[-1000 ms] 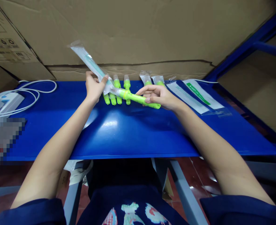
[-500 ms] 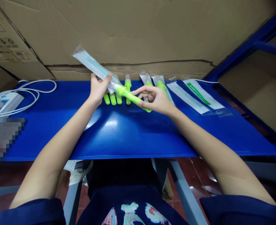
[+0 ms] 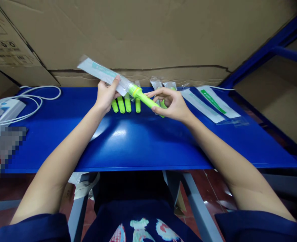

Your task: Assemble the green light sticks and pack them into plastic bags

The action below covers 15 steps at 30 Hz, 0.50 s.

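My left hand point(image 3: 108, 95) is closed on a clear plastic sleeve point(image 3: 101, 72) with a white insert and a pale green label strip. The sleeve's lower right end meets the clear-tipped head of a lime-green flashlight-shaped stick point(image 3: 144, 99). My right hand point(image 3: 172, 105) pinches the stick's lower end between thumb and fingers. Sleeve and stick form one slanted line above the table, from upper left to lower right. Behind them several similar green sticks point(image 3: 121, 105) lie side by side, partly hidden by my left hand and the sleeve.
Right of my right hand, flat plastic sleeves point(image 3: 215, 102) with white inserts lie on the blue table point(image 3: 138, 148). More wrapped sticks point(image 3: 170, 85) lie partly behind that hand. A white cable point(image 3: 41, 97) and a white box point(image 3: 12, 109) sit at left. Cardboard point(image 3: 138, 37) walls the back.
The held stick and sleeve have tilted flatter, and the stick's head has shifted slightly right. My right hand has moved a little right with its end. Both hands keep their hold.
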Motion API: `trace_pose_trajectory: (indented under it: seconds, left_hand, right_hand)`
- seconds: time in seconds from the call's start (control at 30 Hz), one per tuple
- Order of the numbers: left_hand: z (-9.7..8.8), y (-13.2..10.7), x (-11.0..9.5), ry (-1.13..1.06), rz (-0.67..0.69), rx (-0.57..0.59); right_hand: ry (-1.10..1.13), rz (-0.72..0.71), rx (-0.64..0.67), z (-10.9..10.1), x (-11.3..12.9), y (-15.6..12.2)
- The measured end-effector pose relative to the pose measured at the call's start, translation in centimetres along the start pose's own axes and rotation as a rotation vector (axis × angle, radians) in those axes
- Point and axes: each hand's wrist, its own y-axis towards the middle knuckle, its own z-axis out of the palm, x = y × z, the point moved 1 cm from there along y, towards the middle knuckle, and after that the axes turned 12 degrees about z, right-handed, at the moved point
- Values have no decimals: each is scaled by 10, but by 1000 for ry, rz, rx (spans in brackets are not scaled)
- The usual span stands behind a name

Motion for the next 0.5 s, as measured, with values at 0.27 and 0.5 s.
trace_pose_trajectory:
  seconds: [0.27, 0.5]
  left_hand:
    - [2, -4, 0, -16, -10, 6]
    - [-4, 4, 8, -28, -22, -19]
  right_hand:
    - [-84, 121, 101, -1, -8, 1]
    - [142, 327, 364, -23, 5, 4]
